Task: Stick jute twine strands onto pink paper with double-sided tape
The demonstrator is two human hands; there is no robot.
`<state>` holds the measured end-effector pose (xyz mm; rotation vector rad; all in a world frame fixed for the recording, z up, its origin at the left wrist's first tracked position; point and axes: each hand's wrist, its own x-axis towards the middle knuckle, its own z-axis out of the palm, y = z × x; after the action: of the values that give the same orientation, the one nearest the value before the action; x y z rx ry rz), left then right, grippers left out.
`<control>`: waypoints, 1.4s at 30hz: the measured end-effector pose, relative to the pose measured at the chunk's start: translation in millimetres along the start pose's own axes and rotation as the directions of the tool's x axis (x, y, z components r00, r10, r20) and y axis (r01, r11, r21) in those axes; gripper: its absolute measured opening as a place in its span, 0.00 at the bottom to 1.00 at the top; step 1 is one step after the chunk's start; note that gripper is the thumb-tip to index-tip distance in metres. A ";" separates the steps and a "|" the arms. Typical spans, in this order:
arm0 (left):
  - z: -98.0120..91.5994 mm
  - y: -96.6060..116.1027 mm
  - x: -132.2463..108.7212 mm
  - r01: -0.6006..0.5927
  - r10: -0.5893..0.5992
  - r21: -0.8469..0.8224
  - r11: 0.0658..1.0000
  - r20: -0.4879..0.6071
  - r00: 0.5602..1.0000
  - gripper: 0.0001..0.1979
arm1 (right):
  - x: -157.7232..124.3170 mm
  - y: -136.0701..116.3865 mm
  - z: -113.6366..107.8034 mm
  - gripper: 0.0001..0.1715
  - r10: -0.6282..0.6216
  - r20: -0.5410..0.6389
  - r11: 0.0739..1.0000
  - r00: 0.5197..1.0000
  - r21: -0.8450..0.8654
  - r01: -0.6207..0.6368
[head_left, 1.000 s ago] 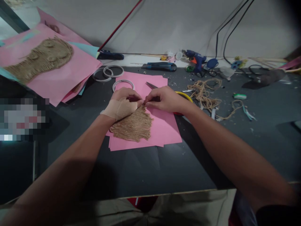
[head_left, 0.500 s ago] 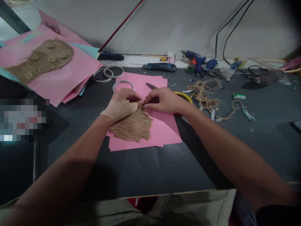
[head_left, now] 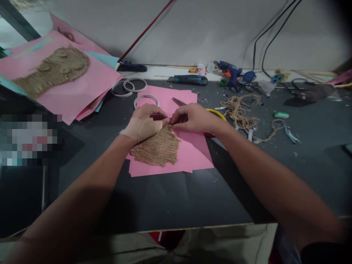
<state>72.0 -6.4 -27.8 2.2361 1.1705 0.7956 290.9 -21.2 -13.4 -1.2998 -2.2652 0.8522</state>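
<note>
Rows of brown twine [head_left: 156,148] lie side by side on a stack of pink paper [head_left: 196,154], forming a ragged patch. My left hand [head_left: 148,123], with a tan bandage round its wrist and palm, rests over the patch's upper left, fingers pinched at its top edge. My right hand [head_left: 191,117] meets it there, thumb and forefinger pinched together. Whatever lies between the fingertips is too small to make out. Partly under my right hand are scissors [head_left: 216,113] with yellow and red handles, their blade tip pointing up and left.
A tangle of loose twine [head_left: 240,112] lies to the right. Rolls of tape [head_left: 135,85] sit behind my left hand. A blue box cutter [head_left: 189,80] and a blue glue gun [head_left: 232,71] lie along the wall. Pink sheets bearing a twine figure [head_left: 59,68] stand at left.
The whole view has shifted slightly, so everything appears a little further right. Both hands keep the same pinch at the patch's top edge.
</note>
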 end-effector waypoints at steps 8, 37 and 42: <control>1.4 -3.0 1.5 0.006 -0.006 0.039 0.999 0.006 1.000 0.07 | 1.0 -9.0 -0.8 0.11 0.122 -0.038 0.992 0.992 -0.002 -0.123; 0.5 -4.4 0.9 0.005 -0.005 0.085 0.996 0.007 1.000 0.07 | 0.2 -12.5 4.4 0.08 0.196 -0.034 0.978 0.980 0.082 -0.192; 0.0 -1.9 0.4 0.030 -0.030 0.078 0.996 0.006 1.000 0.08 | 3.3 -10.2 11.5 0.07 0.178 -0.095 0.984 0.979 0.020 -0.177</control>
<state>71.2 -5.2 -28.9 2.2767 1.2489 0.7415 275.9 -25.7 -14.8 -1.5222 -2.0908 0.8417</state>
